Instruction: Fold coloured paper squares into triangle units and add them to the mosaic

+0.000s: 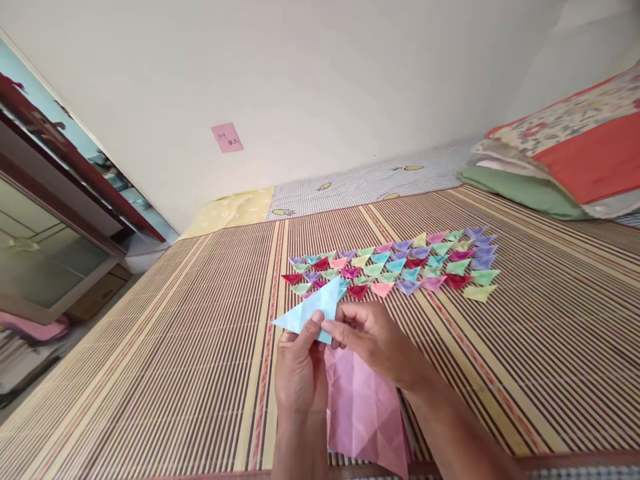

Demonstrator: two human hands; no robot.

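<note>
A light blue sheet of paper (309, 309), folded to a triangle, is held up above the mat between both hands. My left hand (300, 363) pinches its lower edge, thumb on top. My right hand (367, 333) grips the lower right corner with thumb and fingers; some of its fingertips are hidden behind the paper. Beneath my wrists lies a creased pink sheet of paper (365, 413). Beyond the hands, several rows of small folded paper pieces (395, 265) in many colours rest on the mat.
A striped bamboo mat (200, 360) covers the bed. Folded bedding (575, 153) is piled at the back right. Patterned cloth (350, 183) runs along the wall, where a pink note (227, 137) is stuck. A cabinet (45, 247) and a doorway are at the left.
</note>
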